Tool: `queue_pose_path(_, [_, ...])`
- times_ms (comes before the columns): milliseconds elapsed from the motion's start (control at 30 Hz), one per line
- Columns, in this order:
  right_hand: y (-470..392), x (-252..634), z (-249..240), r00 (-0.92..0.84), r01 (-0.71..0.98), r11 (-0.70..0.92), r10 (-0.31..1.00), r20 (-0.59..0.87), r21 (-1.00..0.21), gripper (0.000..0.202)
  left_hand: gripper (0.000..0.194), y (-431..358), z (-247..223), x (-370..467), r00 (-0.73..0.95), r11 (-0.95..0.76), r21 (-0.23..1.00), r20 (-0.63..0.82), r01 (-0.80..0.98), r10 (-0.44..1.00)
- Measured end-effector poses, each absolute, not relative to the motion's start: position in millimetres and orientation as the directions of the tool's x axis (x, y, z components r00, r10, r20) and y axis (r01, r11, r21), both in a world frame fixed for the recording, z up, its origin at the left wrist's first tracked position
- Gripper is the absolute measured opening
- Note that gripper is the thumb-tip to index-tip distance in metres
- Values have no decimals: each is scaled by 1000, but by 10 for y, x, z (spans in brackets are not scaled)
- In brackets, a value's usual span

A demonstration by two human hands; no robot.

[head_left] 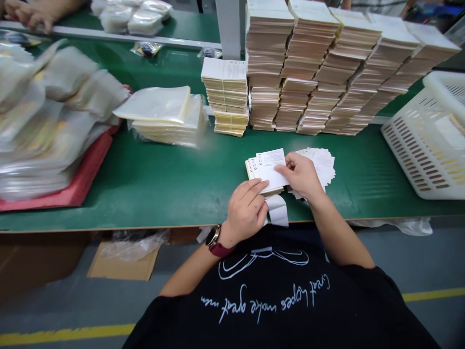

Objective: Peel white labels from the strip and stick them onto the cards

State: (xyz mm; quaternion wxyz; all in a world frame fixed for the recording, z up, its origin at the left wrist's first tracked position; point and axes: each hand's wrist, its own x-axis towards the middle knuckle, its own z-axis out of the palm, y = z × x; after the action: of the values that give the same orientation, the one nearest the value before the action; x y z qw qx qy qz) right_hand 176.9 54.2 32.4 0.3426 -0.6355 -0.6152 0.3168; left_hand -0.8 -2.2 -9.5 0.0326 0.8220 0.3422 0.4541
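A small stack of printed white cards [271, 165] lies near the front edge of the green table, its upper cards fanned to the left. My right hand [303, 174] pinches the right side of the top card between thumb and fingers. Resting on the stack's lower left part is my left hand [247, 207], palm down, its fingers extended over the cards. A loose, uneven pile of white cards [321, 165] spreads out to the right, partly behind my right hand. Below the stack, a curled white paper strip [278, 211] hangs over the table edge.
Tall card stacks [316, 72] line the back, beside a smaller banded stack [225, 92]. Clear bags [163, 114] lie left of them; more bags fill a red tray [96, 167]. A white basket [417, 145] stands right. Another person's hands [34, 17] show at top left.
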Motion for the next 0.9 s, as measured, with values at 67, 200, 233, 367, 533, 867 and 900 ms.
queue_pose_path(67, [533, 1744, 310, 22, 599, 58, 996, 89, -799, 22, 9, -18, -95, -6, 357, -766, 363, 724, 531, 590])
queue_pose_path(200, [450, 1813, 330, 51, 682, 163, 962, 268, -713, 23, 9, -15, -85, -9, 353, -769, 373, 726, 519, 590])
queue_pose_path(233, [427, 1887, 337, 89, 687, 163, 948, 304, -708, 24, 9, -17, -80, -14, 336, -765, 389, 729, 513, 596])
queue_pose_path(367, [359, 2339, 310, 200, 813, 56, 909, 367, -579, 22, 15, -31, -56, -39, 221, -745, 472, 755, 472, 618])
queue_pose_path(533, [103, 2390, 215, 82, 903, 136, 876, 475, -407, 34, 22, -36, -43, -48, 169, -731, 505, 758, 459, 630])
queue_pose_path(867, [-328, 1738, 228, -175, 430, 485, 872, 457, -762, 9, 18, -63, -63, -55, 125, -723, 456, 796, 519, 592])
queue_pose_path(900, [-319, 1753, 219, -177, 431, 490, 869, 461, -758, 9, 25, -68, -60, -59, 166, -747, 417, 808, 517, 566])
